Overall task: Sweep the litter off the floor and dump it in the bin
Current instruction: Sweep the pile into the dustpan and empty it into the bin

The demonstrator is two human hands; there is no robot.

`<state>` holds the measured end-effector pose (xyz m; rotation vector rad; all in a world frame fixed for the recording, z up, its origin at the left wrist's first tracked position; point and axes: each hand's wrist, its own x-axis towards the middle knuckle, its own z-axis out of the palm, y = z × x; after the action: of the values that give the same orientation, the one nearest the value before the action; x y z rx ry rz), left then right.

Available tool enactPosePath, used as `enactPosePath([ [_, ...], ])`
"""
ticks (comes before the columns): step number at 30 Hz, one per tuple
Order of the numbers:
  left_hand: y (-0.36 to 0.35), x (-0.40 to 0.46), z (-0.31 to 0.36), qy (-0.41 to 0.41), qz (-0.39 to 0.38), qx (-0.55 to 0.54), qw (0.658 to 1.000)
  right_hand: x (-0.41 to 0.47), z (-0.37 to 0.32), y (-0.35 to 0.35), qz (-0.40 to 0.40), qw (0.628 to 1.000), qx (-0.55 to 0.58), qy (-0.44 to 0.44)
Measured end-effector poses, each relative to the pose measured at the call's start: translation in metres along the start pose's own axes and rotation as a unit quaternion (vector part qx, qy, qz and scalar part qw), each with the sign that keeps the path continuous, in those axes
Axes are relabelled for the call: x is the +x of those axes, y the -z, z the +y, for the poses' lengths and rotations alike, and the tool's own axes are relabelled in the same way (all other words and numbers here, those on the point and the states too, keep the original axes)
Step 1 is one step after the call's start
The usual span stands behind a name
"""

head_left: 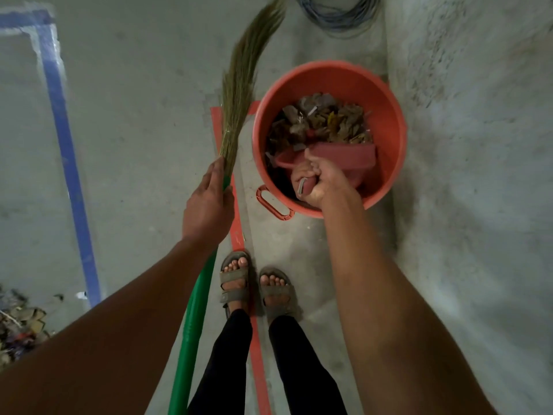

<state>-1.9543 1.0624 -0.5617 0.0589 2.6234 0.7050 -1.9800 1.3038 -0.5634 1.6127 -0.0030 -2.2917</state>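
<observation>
1. The dustpan (338, 157) is tipped inside the orange bin (386, 115). If it comes out too fast, bits of litter (323, 118) stuck to it could fall back onto the floor (134, 115).
2. The bin stands close to the wall (478, 145). A hard knock from the dustpan could push or tip it, I think.
3. The broom (236, 94) points away with its grass end in the air. If it swings, it could hit the grey cables (338, 13) coiled on the floor.
4. More litter waits in a pile (18, 322) far to the left, so the job is not done.
5. The right hand (320, 181) reaches down into the bin. Its fingers are curled tight around the dustpan handle, knuckles up.
6. The left hand (209, 199) is stretched forward. It holds the broom where the green stick meets the grass, with the stick running back under the arm.
7. The person's feet in sandals (257, 283) stand just behind the bin, by the red tape (236, 229).
</observation>
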Motion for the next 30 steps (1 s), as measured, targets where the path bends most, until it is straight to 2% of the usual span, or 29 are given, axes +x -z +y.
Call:
enactPosePath([
  [7,0.005,-0.005,-0.001,0.009,0.005,-0.006,1.000,-0.068,0.024,0.008,-0.015,0.998,-0.063,0.008],
  [11,-0.003,0.000,-0.006,0.007,0.011,-0.006,1.000,-0.032,0.007,-0.006,-0.023,0.998,-0.062,0.000],
  [13,-0.009,0.003,-0.008,0.013,0.012,-0.004,1.000,-0.003,-0.004,-0.008,0.002,0.999,-0.048,-0.003],
  [17,-0.018,0.003,-0.008,0.016,0.009,0.007,1.000,0.030,0.003,-0.011,0.049,0.993,-0.101,0.023],
  [22,-0.015,-0.004,-0.015,0.043,0.003,0.016,0.999,-0.018,0.036,-0.011,0.024,0.986,-0.150,0.063],
  [25,-0.015,-0.003,-0.017,0.065,-0.003,0.017,0.998,-0.048,0.055,0.005,0.004,0.990,-0.129,0.055],
  [30,-0.035,0.025,-0.039,0.146,-0.074,0.036,0.986,-0.065,0.084,0.015,-0.038,0.987,-0.126,0.088],
])
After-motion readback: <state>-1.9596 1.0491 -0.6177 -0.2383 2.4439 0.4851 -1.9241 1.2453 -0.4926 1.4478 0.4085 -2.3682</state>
